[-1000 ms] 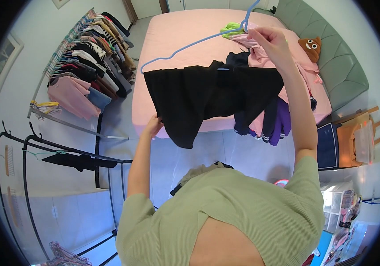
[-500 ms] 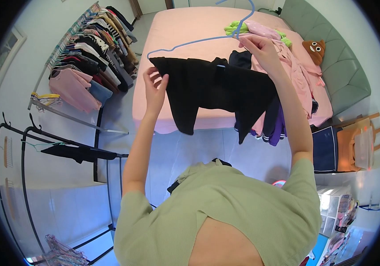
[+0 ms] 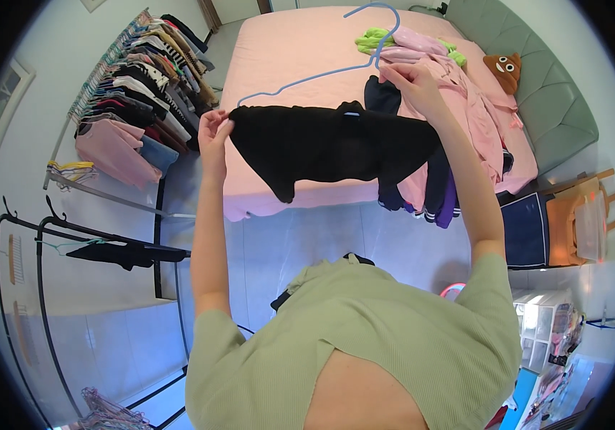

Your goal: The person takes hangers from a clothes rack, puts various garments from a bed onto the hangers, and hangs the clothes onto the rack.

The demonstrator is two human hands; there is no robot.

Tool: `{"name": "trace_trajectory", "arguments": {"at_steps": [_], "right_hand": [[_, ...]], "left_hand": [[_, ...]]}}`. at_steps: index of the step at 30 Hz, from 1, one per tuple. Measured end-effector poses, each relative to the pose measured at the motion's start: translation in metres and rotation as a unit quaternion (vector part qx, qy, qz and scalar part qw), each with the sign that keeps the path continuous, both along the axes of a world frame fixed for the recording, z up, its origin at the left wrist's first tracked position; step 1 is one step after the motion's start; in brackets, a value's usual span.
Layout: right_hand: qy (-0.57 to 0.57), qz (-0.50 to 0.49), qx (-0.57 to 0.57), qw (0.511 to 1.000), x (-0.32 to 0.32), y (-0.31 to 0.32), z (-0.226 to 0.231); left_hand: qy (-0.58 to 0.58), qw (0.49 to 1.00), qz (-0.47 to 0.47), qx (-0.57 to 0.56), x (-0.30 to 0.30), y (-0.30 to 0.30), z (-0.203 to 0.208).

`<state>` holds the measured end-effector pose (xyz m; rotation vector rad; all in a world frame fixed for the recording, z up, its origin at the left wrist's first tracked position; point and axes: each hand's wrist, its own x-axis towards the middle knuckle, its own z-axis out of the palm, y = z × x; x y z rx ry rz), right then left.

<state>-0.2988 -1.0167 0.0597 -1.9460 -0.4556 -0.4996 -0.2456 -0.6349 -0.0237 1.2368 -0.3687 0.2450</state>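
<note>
In front of me a black top (image 3: 322, 143) hangs spread from a light blue hanger (image 3: 336, 72), whose hook points up. My left hand (image 3: 214, 140) is closed in a pinch on the left upper corner of the top, close to the hanger's left end. With fingers pinched, my right hand (image 3: 411, 84) holds the hanger at the base of its hook. The right part of the top drapes down beside my right forearm. The hanger's right arm is hidden behind my hand and the cloth.
Beyond stands a bed (image 3: 286, 43) with pink sheets, piled clothes (image 3: 458, 107) and a brown plush (image 3: 502, 72). A full clothes rack (image 3: 142, 86) is at the far left. Nearer, a black rack (image 3: 42, 287) carries a black garment (image 3: 121, 253); hangers (image 3: 106, 412) lie below.
My left hand has moved left and slightly down, pulling the top's left corner outward. The hanger has dropped a little on its left side. My right hand keeps its hold.
</note>
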Motion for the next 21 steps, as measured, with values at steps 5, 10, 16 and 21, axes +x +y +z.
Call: {"name": "trace_trajectory", "arguments": {"at_steps": [5,10,16,21], "right_hand": [[0.002,0.004,-0.012,1.000,-0.001,0.014,0.008],[-0.056,-0.054,0.000,0.997,0.005,0.020,0.008],[-0.176,-0.220,-0.031,0.959,-0.022,0.043,-0.015],[-0.170,-0.124,-0.037,0.977,-0.013,0.053,-0.015]], "left_hand": [[-0.218,0.908,0.002,0.359,-0.024,-0.037,0.050],[-0.071,0.940,-0.101,0.318,-0.016,-0.044,0.062],[-0.023,0.924,-0.144,0.354,-0.032,-0.051,0.067],[-0.171,0.904,-0.092,0.382,-0.035,-0.065,0.058]]}}
